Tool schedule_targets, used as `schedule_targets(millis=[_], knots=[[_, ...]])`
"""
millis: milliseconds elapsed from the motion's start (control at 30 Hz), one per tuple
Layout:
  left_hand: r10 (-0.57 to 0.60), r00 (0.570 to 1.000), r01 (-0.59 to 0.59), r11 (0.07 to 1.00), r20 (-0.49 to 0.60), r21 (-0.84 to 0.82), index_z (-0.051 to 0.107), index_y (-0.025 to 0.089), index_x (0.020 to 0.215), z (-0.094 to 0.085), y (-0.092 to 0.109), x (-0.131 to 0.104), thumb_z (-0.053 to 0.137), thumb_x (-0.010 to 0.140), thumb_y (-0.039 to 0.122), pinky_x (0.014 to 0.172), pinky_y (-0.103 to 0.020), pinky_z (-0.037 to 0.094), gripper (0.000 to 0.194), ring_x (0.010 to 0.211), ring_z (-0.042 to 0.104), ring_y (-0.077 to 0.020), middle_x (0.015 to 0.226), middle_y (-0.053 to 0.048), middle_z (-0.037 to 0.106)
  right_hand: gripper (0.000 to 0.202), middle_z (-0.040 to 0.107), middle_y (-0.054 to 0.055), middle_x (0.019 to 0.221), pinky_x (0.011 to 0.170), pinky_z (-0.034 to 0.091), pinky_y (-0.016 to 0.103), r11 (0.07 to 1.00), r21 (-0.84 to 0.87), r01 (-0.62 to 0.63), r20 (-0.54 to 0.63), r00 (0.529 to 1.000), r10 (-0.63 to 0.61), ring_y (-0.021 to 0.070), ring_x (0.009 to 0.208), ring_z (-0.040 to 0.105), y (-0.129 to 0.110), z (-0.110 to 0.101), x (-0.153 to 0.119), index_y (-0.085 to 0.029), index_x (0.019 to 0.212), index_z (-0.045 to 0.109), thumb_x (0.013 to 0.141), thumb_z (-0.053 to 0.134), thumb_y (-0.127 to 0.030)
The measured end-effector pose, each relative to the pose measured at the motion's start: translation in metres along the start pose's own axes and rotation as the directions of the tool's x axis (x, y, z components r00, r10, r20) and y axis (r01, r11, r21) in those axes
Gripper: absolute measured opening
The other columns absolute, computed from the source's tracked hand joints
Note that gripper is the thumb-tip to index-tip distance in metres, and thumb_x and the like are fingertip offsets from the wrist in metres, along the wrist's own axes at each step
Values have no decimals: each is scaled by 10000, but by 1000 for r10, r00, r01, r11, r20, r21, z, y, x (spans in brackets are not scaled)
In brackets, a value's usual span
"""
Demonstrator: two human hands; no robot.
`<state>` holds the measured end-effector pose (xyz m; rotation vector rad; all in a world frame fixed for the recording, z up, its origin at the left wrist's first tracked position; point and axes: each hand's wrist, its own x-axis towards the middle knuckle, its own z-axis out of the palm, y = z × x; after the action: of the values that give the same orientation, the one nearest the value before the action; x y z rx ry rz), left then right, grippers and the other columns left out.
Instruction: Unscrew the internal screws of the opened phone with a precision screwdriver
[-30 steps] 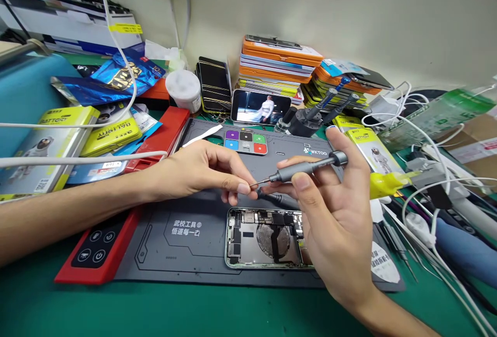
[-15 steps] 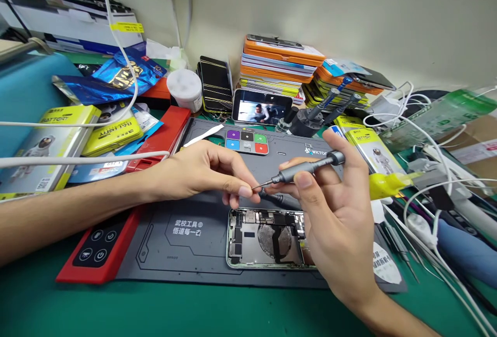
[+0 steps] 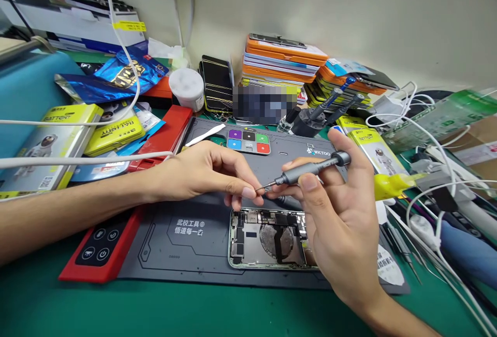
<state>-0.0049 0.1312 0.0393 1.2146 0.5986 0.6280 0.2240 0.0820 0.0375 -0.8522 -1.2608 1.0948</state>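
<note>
At the far left, yellow battery boxes (image 3: 54, 145) are lying on the worktop (image 3: 233, 311). A red bar with touch icons (image 3: 77, 269) is bordering the grey mat (image 3: 202, 262). The left hand (image 3: 209, 174) is reaching in above the mat, thumb and index finger pinching at the tip of the grey screwdriver (image 3: 303, 172), the other fingers curling loosely; whether a small part is sitting in that pinch cannot be told. Behind it, a plate of coloured squares (image 3: 248, 143) is resting on the mat. Compared with a second ago, both hands are keeping the same pose and only the framing is shifting slightly; the work is therefore remaining at the driver tip. The opened phone (image 3: 248, 251) is lying on the mat, nearer the viewer than the pinch, its internals showing and its right end disappearing behind the right hand (image 3: 341, 218). This hand is staying half open, gripping the screwdriver aslant between thumb and fingers, its end cap bearing against the index finger. Farther right, slender metal tools (image 3: 404, 244) are lying beside white cables (image 3: 430, 259)
</note>
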Motion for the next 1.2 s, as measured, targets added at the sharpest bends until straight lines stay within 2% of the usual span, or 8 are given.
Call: schedule_targets(millis=[300,500,1067,1200], knots=[[8,1000,-8,1000,-1,7,870,185,910,0,1,1,858,928,106,670,-125,636,83,700,764,-69,923,-7,872,522,761,-5,1082,788,759,345,1000,-8,-6,10,1000,6,159,865,799,-1,0,1,-344,1515,464,1062,696,-227],[9,1000,-9,1000,11,6,874,198,932,-2,0,1,853,939,119,679,-122,636,82,719,770,-69,944,-3,875,520,759,-6,1084,776,749,310,1000,2,-20,13,1000,20,147,871,784,-1,1,2,-351,1514,473,1062,696,-225],[-5,1000,6,1000,14,-12,878,202,933,-2,0,0,860,936,121,679,-125,630,83,712,764,-69,955,-15,876,519,755,-18,1075,794,740,304,999,-4,-47,11,999,47,135,838,772,-1,0,2,-361,1518,474,1063,701,-261],[-8,1000,8,1000,14,-18,878,191,932,-2,-1,0,863,928,112,671,-131,628,80,709,768,-77,958,-30,877,516,753,-15,1083,806,732,282,998,3,-56,16,998,56,138,909,774,-1,-1,2,-365,1519,482,1063,701,-263]])
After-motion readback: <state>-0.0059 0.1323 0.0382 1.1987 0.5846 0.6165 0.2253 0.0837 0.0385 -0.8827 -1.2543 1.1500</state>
